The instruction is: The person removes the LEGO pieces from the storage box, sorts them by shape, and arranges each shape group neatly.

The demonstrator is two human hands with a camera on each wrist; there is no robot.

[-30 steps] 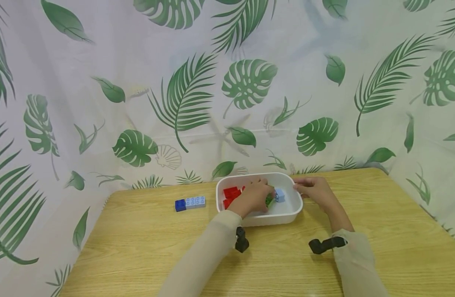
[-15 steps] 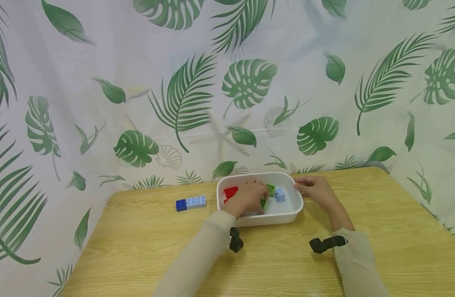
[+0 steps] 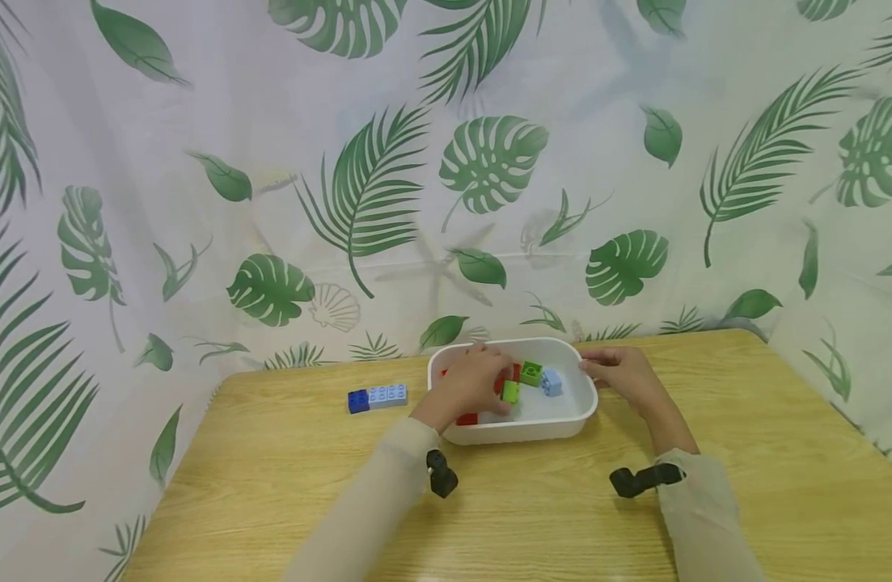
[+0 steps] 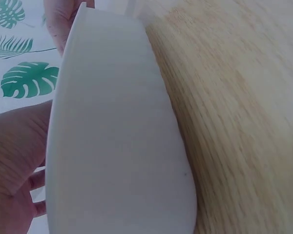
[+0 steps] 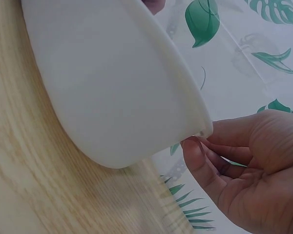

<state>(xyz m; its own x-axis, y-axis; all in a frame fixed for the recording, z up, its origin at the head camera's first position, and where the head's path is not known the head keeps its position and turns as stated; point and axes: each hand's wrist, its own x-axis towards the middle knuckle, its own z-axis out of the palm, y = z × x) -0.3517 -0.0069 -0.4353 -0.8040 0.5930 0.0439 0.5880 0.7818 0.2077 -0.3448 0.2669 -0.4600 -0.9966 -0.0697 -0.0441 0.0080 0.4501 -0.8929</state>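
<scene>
A white plastic tub [image 3: 555, 424] stands on the table, holding toy bricks. My left hand [image 3: 471, 380] reaches over its near wall from the left, thumb and fingers curved and spread apart above the bricks. Just beyond the fingertips lie a light green brick [image 3: 511, 393] and a second green brick [image 3: 530, 373]. Red bricks [image 3: 466, 419] are partly covered by this hand. A light blue brick [image 3: 551, 383] sits to the right. At the tub's right end, my right hand [image 5: 249, 165] pinches the rim between thumb and fingers. The tub wall hides the left fingertips in the left wrist view.
Left of the tub, a dark blue brick [image 3: 357, 401] and light blue bricks [image 3: 387, 394] lie in a row on the wooden table [image 3: 271, 453]. A leaf-patterned cloth [image 3: 387, 202] hangs behind the table's back edge.
My left hand has moved left inside the tub, away from the green bricks, which now show more fully and lie apart. My right hand stays at the rim.
</scene>
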